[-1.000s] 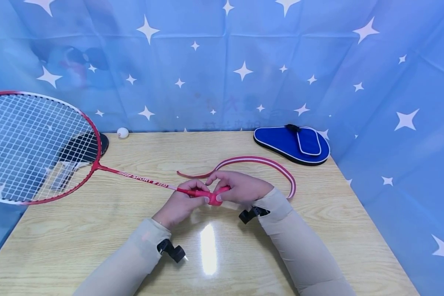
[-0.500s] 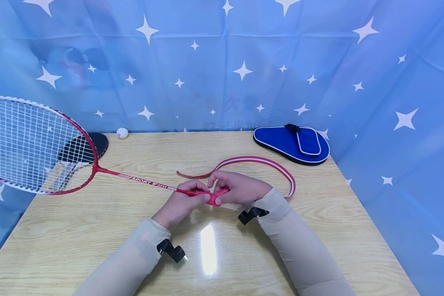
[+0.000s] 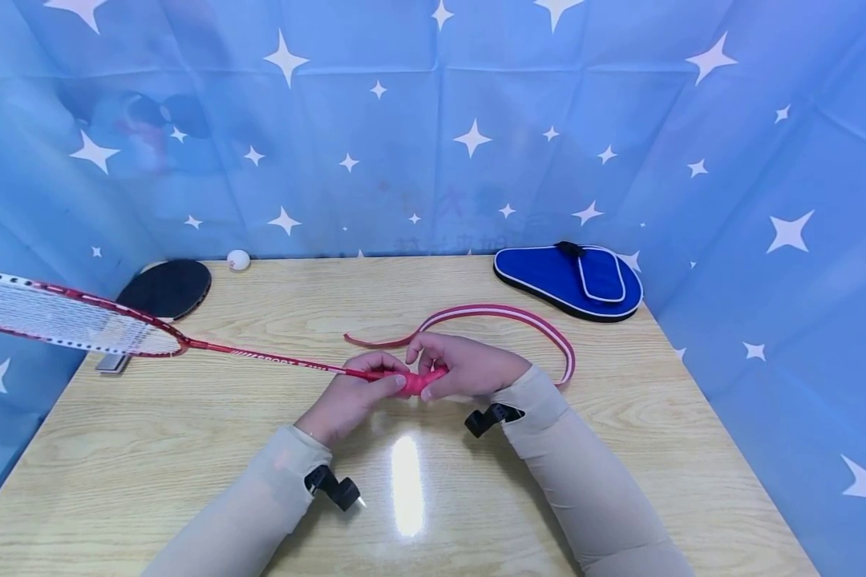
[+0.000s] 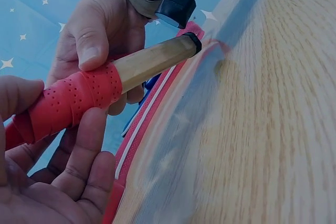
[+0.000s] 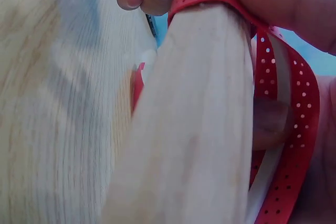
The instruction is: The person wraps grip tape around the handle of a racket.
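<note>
A red and white badminton racket (image 3: 220,348) points left, its strung head seen nearly edge-on. My left hand (image 3: 346,399) grips its handle where perforated red overgrip tape (image 4: 79,95) is wrapped in overlapping turns. Below those turns the bare wooden handle (image 4: 152,64) runs to a dark butt end. My right hand (image 3: 479,367) pinches the tape at the edge of the wrapping, thumb on top. From there the loose length of tape (image 3: 505,311), red with a pale centre stripe, curves over the table behind the right hand. In the right wrist view, tape hangs beside the bare wood (image 5: 178,119).
A dark table tennis bat (image 3: 169,290) lies at the back left, partly behind the racket head, with a white ball (image 3: 238,260) beside it. At the back right lies a blue bat case (image 3: 566,280). A starry blue curtain (image 3: 375,160) borders the wooden table (image 3: 584,473).
The racket has rolled about its handle, its head going from broad face to nearly edge-on and dropping lower in view. Both hands keep nearly the same place.
</note>
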`<state>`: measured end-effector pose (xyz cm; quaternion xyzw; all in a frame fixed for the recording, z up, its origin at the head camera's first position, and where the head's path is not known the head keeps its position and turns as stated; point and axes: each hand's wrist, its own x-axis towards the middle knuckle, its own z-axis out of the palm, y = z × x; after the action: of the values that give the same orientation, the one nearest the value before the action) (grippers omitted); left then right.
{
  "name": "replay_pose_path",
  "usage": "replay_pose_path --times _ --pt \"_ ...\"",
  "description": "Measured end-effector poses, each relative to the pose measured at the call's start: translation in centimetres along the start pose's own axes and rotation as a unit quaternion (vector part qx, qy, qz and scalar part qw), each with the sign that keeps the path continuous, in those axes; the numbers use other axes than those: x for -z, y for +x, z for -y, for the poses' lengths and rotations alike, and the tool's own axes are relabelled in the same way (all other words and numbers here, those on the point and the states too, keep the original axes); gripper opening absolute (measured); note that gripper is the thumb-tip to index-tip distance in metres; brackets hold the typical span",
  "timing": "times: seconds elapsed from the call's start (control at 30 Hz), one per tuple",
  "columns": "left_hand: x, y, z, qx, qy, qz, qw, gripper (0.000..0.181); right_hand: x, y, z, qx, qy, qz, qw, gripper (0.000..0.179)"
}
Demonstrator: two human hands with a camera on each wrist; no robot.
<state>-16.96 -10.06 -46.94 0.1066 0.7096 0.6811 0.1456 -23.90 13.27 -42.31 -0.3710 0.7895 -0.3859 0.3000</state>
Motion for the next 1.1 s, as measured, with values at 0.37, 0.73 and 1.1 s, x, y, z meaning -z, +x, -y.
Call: replay_pose_path --times 0.37,0.73,1.1 --pt "0.28 0.21 0.18 -0.016 0.030 -0.008 0.9994 0.022 0.38 -0.15 -0.24 -0.002 0.052 0.019 0.9985 0.045" --pt "0.27 0.27 0.32 -0.010 0.027 -0.016 0.9994 0.020 -0.04 0.05 -0.51 0.008 -0.024 -0.022 0.9994 0.046" --pt "0.06 0.19 0.34 -0.017 0.028 -0.015 0.9993 0.019 0.09 -0.41 0.07 0.015 0.022 -0.016 0.9995 0.036"
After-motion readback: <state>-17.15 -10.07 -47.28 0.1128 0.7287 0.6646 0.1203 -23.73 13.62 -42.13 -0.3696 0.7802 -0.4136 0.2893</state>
